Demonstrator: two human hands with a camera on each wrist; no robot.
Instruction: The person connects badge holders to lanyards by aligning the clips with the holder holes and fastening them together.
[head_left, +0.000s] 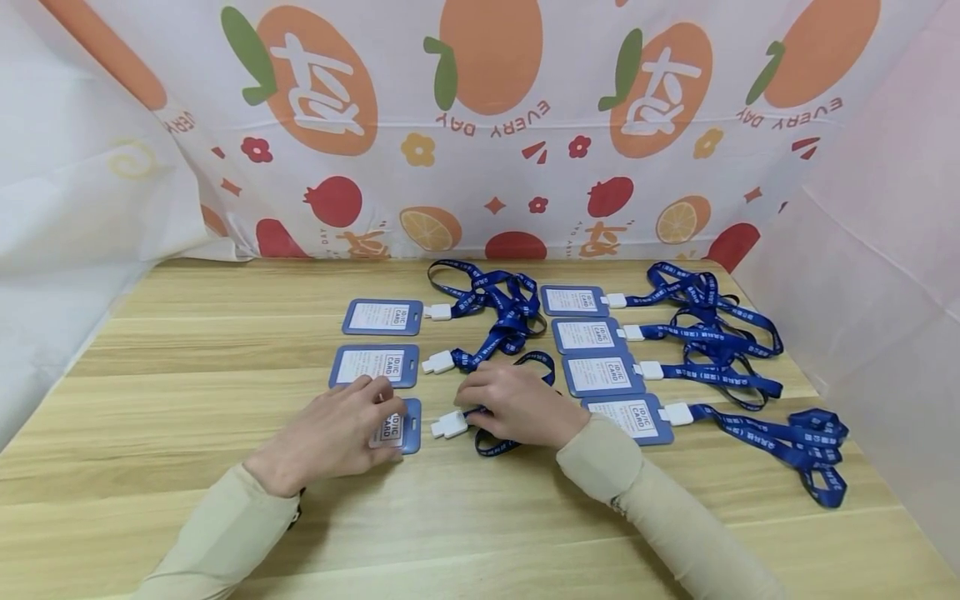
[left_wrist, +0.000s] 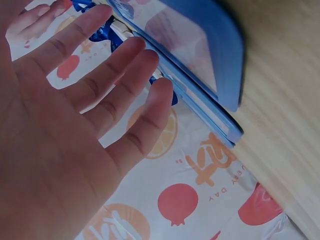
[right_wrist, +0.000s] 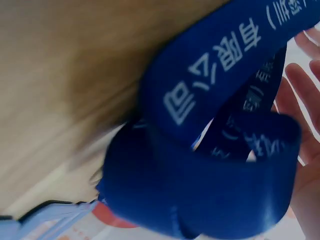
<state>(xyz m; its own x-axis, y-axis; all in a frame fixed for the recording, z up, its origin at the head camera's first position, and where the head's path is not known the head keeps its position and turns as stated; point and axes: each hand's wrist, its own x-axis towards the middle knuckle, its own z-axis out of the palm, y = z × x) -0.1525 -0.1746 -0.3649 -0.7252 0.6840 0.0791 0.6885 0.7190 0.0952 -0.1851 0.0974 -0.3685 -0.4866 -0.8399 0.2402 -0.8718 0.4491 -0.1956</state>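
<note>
On the near left, my left hand (head_left: pixel 337 433) lies over a blue ID badge holder (head_left: pixel 411 427), thumb at its near edge and fingertips at its far side. The left wrist view shows the fingers loosely extended beside the badge holder (left_wrist: pixel 222 55). My right hand (head_left: pixel 517 404) pinches a blue lanyard (head_left: pixel 495 448) just behind its white clip (head_left: pixel 450 425); the fingertips are partly hidden. The clip lies to the right of the badge holder, with a gap between them. In the right wrist view, the printed lanyard (right_wrist: pixel 215 185) loops in front of the fingers.
Two more badge holders (head_left: pixel 381 317) lie behind on the left, with bunched blue lanyards (head_left: pixel 510 308) to their right. Several badge holders (head_left: pixel 603 372) with lanyards form a column on the right. A fruit-print cloth (head_left: pixel 480 183) hangs behind the wooden table (head_left: pixel 150 400).
</note>
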